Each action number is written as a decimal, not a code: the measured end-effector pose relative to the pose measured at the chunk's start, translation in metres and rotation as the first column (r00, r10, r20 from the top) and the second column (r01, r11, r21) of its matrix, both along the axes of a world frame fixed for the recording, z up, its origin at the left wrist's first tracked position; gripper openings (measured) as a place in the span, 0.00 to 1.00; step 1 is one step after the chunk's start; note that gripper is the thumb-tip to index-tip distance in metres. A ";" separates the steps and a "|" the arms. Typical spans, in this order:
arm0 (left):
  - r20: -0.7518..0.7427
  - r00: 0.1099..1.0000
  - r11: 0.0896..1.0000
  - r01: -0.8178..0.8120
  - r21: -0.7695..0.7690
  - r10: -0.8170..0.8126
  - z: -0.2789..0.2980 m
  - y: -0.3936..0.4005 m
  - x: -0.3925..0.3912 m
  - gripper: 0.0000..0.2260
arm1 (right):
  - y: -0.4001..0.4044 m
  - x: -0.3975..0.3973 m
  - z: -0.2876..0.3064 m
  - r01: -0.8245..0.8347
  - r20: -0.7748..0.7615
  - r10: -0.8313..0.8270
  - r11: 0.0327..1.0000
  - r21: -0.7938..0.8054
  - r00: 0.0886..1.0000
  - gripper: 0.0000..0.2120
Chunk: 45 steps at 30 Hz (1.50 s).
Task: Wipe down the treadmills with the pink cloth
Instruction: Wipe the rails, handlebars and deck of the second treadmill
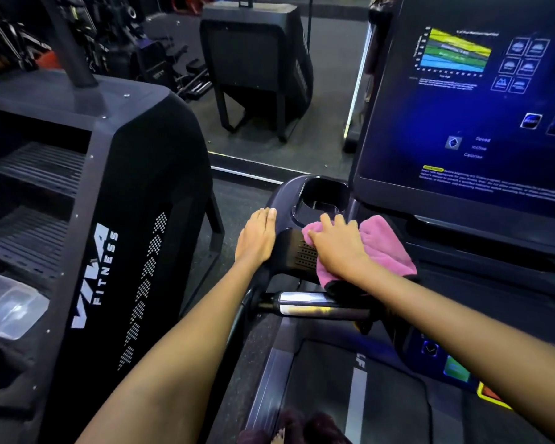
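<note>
Two hands are laid flat on the treadmill console (297,248): the pink cloth (382,243) is pressed beneath the right hand (338,248), unwiped surface lying toward the empty, outstretched left hand (257,237).

Screen (468,100) close above cloth (385,241)

We have one head view, looking forward and down. It sits close above the treadmill console (318,219), screen (468,100) at right.

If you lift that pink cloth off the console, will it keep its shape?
Probably not: the pink cloth drapes over the console's edge under the right hand, so it looks floppy. Likely light; its fuzzy surface should resist slipping.
</note>
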<state>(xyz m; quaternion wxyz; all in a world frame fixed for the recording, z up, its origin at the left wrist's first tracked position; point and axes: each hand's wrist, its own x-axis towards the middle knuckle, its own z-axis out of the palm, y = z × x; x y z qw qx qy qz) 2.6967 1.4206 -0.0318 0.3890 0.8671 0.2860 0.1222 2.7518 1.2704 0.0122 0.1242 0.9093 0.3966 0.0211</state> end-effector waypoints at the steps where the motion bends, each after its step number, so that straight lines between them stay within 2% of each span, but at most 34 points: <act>1: -0.008 1.000 1.000 0.002 0.010 -0.002 0.000 0.001 0.000 0.22 | 0.002 -0.001 0.001 -0.009 0.003 0.009 1.000 0.008 1.000 0.16; 6: -0.013 1.000 1.000 -0.014 -0.002 0.014 -0.001 0.007 -0.001 0.22 | 0.033 0.008 -0.005 -0.127 -0.002 0.128 0.986 0.110 0.992 0.15; 10: -0.006 1.000 1.000 -0.015 0.002 0.015 -0.001 0.004 0.000 0.21 | 0.026 0.014 -0.007 -0.152 0.021 0.151 0.987 0.054 0.988 0.14; 14: 0.001 1.000 1.000 -0.001 0.011 0.001 0.001 0.000 0.001 0.21 | 0.020 0.001 -0.008 -0.160 0.265 0.162 0.987 -0.030 0.951 0.06; 17: 0.016 1.000 1.000 0.003 0.020 -0.004 0.002 -0.001 -0.002 0.20 | 0.044 -0.005 -0.014 -0.172 0.250 0.180 0.984 -0.054 0.951 0.13; 21: 0.014 1.000 1.000 0.002 0.012 -0.002 0.000 -0.001 -0.003 0.19 | 0.058 0.007 -0.010 -0.168 0.297 0.178 0.984 -0.060 0.938 0.13; 25: 0.021 1.000 0.999 0.014 0.031 -0.015 -0.005 0.000 0.001 0.21 | 0.033 0.000 -0.015 -0.241 0.391 0.351 0.922 -0.304 0.851 0.14; 27: 0.029 1.000 1.000 0.008 0.026 -0.009 -0.005 0.003 0.002 0.21 | 0.031 -0.011 -0.019 -0.197 0.443 0.392 0.884 -0.424 0.806 0.15; 29: 0.024 1.000 1.000 -0.002 0.008 0.002 -0.006 0.005 0.003 0.22 | 0.043 -0.016 -0.016 -0.173 0.478 0.387 0.885 -0.432 0.788 0.15; 31: 0.015 1.000 1.000 -0.007 0.003 0.007 -0.007 0.005 0.002 0.21 | 0.059 -0.008 -0.011 -0.201 0.417 0.333 0.923 -0.328 0.846 0.14; 33: 0.025 1.000 1.000 -0.002 0.014 0.002 -0.006 0.004 0.001 0.20 | 0.058 0.012 -0.002 -0.185 0.242 0.222 0.968 -0.167 0.945 0.14; 37: 0.029 0.999 1.000 0.012 0.015 -0.013 -0.008 0.006 0.000 0.22 | 0.016 0.028 -0.010 -0.224 0.079 0.223 0.975 0.008 0.972 0.17; 41: 0.027 1.000 1.000 0.012 0.007 -0.012 -0.006 0.003 0.001 0.23 | -0.002 0.028 -0.012 -0.077 0.068 0.070 0.992 0.104 0.995 0.17; 45: 0.015 1.000 1.000 0.014 0.027 -0.015 -0.008 0.005 0.000 0.22 | 0.029 0.040 -0.006 0.084 -0.160 -0.057 0.982 0.166 0.985 0.14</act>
